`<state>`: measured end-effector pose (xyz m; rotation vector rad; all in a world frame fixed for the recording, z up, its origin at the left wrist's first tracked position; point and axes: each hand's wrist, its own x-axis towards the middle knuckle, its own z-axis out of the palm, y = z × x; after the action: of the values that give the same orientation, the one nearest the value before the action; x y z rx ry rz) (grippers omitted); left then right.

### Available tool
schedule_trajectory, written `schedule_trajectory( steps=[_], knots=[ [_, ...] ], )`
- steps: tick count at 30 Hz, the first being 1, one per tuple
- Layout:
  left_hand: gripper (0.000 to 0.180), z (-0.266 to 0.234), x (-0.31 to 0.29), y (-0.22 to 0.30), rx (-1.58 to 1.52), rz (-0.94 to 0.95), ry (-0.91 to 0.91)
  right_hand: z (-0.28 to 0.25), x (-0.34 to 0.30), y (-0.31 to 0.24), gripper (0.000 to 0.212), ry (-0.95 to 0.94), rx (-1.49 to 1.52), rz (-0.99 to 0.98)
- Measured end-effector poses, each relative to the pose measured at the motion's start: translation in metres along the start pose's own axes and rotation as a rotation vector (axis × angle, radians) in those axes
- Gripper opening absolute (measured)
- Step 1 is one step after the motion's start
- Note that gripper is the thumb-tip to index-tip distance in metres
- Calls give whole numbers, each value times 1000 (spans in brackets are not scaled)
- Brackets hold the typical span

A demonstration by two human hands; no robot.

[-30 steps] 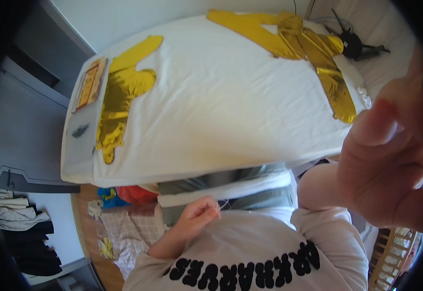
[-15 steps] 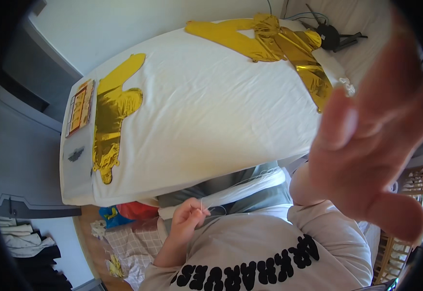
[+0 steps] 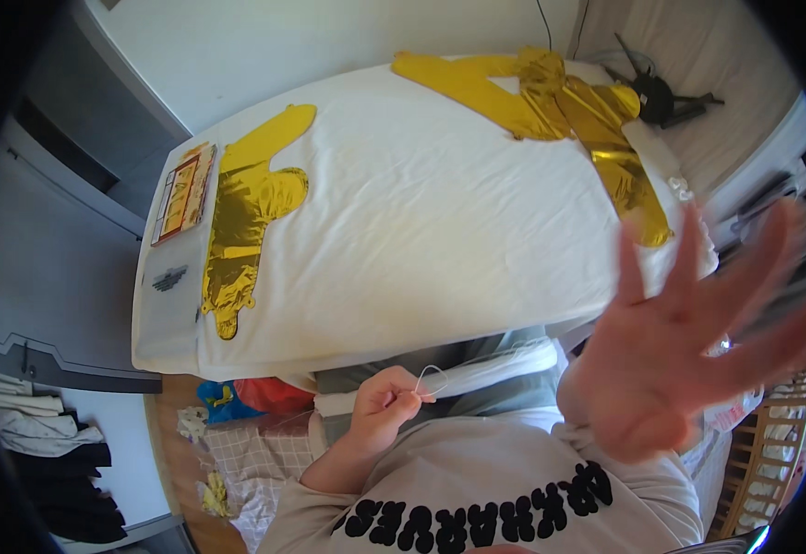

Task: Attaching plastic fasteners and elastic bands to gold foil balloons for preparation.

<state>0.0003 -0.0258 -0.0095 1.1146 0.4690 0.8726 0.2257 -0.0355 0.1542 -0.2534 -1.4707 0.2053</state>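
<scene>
Left hand (image 3: 386, 411) was nearly closed: thumb and forefinger pinched together on a white string (image 3: 433, 367), other fingers curled in. String stood up from the pinch in a small open loop, just above the lap, short of the near edge of the white-covered table (image 3: 403, 286). Right hand (image 3: 666, 369) was raised on the other side, well apart, fingers spread wide, nothing visible in it; it was blurred, so a thin strand there couldn't be ruled out.

White thread bundle (image 3: 495, 371) lay across the grey-green trousers (image 3: 477, 404), behind the left hand. Couldn't tell whether the loop ran into it.

Handling, my read: string practically weightless, thin, with enough spring to keep a curve but no real stiffness. Probably slick, so a fingertip pinch near the loop's base beat a loose fist. Slack would likely kink or snag on neighbouring strands. Bundle looked soft and tangle-prone; best taken one strand at a time from a free end, with the rest held flat.
</scene>
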Motion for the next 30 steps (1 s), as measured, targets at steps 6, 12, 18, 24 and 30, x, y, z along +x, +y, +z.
schedule_trajectory(
  steps=[6,12,18,24,30],
  knots=[
    [8,5,6,-6,-131,-6,69,2,-10,3,70,47,-370,12],
    [12,4,17,-18,-184,118,150,11,-169,35,20,-80,-191,220],
    [11,7,10,-22,510,378,234,81,-215,28,38,158,295,787],
    [17,2,9,-10,532,286,204,48,-202,38,19,-352,143,818],
    [17,-3,11,-5,49,140,69,48,-201,29,23,-232,475,1156]
  ],
)
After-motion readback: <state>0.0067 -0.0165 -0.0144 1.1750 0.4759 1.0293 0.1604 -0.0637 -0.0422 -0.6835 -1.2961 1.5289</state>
